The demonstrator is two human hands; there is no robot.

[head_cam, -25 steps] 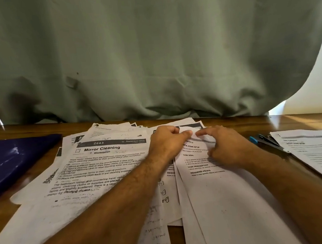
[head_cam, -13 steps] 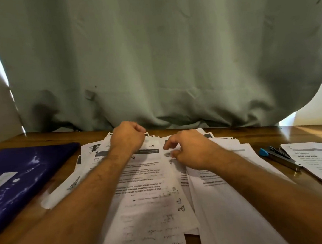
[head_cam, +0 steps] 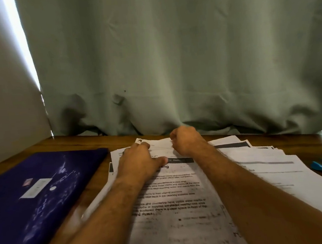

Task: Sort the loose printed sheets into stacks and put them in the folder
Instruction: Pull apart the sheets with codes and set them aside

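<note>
Head view: closed folder (head_cam: 35,191) beside sheets (head_cam: 174,218); left fingers (head_cam: 139,147) flat on them; right fingers (head_cam: 174,140) curled, hold unclear.

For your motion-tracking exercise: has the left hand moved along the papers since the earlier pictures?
Yes. The left hand has gone from beside the "Mirror Cleaning" heading to the far edge of the papers, toward the curtain.

Loose printed sheets (head_cam: 175,208) lay fanned and overlapping across the desk (head_cam: 76,143). A dark blue folder (head_cam: 32,193) lay closed, flat, just left of them.

home desk | wooden table (head_cam: 76,143) | green curtain (head_cam: 170,62) behind
</note>
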